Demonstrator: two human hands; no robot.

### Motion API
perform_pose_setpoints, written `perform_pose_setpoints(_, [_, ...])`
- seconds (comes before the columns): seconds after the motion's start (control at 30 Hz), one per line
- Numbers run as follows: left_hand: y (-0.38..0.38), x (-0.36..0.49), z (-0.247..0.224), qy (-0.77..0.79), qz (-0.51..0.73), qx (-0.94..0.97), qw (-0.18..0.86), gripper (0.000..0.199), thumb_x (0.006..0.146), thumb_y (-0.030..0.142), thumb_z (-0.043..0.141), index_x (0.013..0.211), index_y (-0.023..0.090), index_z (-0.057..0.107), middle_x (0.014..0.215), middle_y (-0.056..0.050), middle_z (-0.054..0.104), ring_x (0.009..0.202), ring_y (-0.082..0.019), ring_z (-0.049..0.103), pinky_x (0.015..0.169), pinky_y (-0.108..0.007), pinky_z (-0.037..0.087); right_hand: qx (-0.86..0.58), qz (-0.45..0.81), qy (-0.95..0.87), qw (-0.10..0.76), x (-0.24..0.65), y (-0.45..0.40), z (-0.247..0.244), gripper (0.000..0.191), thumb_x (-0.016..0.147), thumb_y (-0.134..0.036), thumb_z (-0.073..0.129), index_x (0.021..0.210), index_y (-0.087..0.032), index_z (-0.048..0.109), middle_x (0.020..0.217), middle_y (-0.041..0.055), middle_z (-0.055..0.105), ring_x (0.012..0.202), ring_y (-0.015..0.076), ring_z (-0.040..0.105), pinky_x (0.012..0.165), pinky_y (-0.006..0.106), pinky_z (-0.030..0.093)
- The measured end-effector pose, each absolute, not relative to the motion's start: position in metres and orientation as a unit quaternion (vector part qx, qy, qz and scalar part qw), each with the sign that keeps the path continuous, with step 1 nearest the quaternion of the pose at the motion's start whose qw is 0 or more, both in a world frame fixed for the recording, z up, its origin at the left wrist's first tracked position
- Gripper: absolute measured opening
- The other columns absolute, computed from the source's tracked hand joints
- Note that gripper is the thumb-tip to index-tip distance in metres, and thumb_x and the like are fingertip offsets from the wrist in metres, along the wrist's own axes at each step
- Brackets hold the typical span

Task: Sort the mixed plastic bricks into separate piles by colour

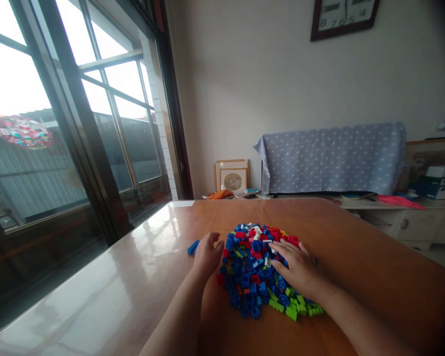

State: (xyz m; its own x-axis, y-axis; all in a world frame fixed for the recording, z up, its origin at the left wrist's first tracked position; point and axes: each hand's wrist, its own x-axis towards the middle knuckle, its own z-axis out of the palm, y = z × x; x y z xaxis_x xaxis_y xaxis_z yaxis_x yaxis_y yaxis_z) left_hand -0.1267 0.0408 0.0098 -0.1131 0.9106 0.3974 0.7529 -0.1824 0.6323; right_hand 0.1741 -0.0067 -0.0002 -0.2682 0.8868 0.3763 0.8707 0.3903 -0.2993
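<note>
A heap of small toy bricks point(250, 269), mostly blue with red, white and green ones, lies on the brown table point(163, 296). My right hand point(296, 264) rests over the heap's right side, its fingers spread on the bricks. At the heap's left edge is my left hand point(208, 254), its fingers curled and pointing away; whether they hold anything is hidden. Just left of that hand, a small blue piece made of bricks point(193, 247) lies apart from the heap. Green bricks point(292, 309) gather at the heap's near right edge.
Tall windows point(114, 109) stand along the left. Beyond the table's far edge are framed pictures point(233, 179), a polka-dot cloth point(330, 160) draped over something wide, and a white cabinet point(417, 225). A wall clock point(343, 17) hangs above.
</note>
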Motion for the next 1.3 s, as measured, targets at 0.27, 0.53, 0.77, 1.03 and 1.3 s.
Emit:
perform_pose_setpoints(0.27, [0.014, -0.088, 0.021, 0.468, 0.383, 0.787, 0.124, 0.036, 0.086, 0.027, 0.058, 0.122, 0.024, 0.064, 0.118, -0.007, 0.067, 0.113, -0.025, 0.059, 0.098, -0.035, 0.045, -0.536, 0.004, -0.823, 0.186, 0.165, -0.016, 0.008, 0.050, 0.093, -0.059, 0.046, 0.139, -0.040, 0.055, 0.155, 0.0032, 0.044, 0.146, 0.0359, 0.030, 0.114, 0.071, 0.006])
perform_pose_setpoints(0.53, [0.015, -0.083, 0.014, 0.473, 0.361, 0.791, 0.143, 0.047, 0.078, 0.017, 0.059, 0.124, 0.026, 0.065, 0.123, -0.008, 0.065, 0.116, -0.027, 0.057, 0.102, -0.037, 0.044, -0.533, 0.009, -0.826, 0.185, 0.166, -0.016, 0.009, 0.039, 0.091, -0.041, 0.050, 0.126, -0.035, 0.064, 0.154, 0.0010, 0.045, 0.146, 0.0317, 0.031, 0.117, 0.066, 0.009])
perform_pose_setpoints(0.77, [0.026, -0.086, 0.003, 0.506, 0.352, 0.779, 0.119, 0.046, 0.073, 0.014, 0.059, 0.117, 0.024, 0.063, 0.112, -0.007, 0.068, 0.107, -0.025, 0.061, 0.092, -0.034, 0.046, -0.542, -0.019, -0.812, 0.216, 0.168, -0.013, 0.003, 0.042, 0.087, -0.031, 0.050, 0.126, -0.031, 0.063, 0.151, 0.0040, 0.049, 0.143, 0.0295, 0.036, 0.118, 0.062, 0.015])
perform_pose_setpoints(1.03, [0.030, -0.081, 0.007, 0.515, 0.397, 0.743, 0.160, 0.027, 0.073, 0.017, 0.062, 0.099, 0.024, 0.058, 0.091, -0.001, 0.064, 0.085, -0.019, 0.059, 0.077, -0.029, 0.045, -0.532, -0.031, -0.793, 0.295, 0.166, -0.013, 0.006, 0.040, 0.090, -0.040, 0.052, 0.125, -0.027, 0.066, 0.142, 0.0080, 0.057, 0.136, 0.0306, 0.046, 0.117, 0.057, 0.026])
perform_pose_setpoints(1.3, [0.008, -0.061, 0.034, 0.322, 0.518, 0.551, 0.569, 0.035, 0.074, 0.034, 0.077, 0.095, 0.019, 0.054, 0.083, 0.001, 0.062, 0.072, -0.012, 0.059, 0.069, -0.024, 0.046, -0.490, 0.029, -0.775, 0.398, 0.151, -0.031, 0.027, 0.039, 0.094, -0.043, 0.052, 0.125, -0.024, 0.064, 0.127, 0.0080, 0.067, 0.121, 0.0242, 0.059, 0.105, 0.038, 0.046])
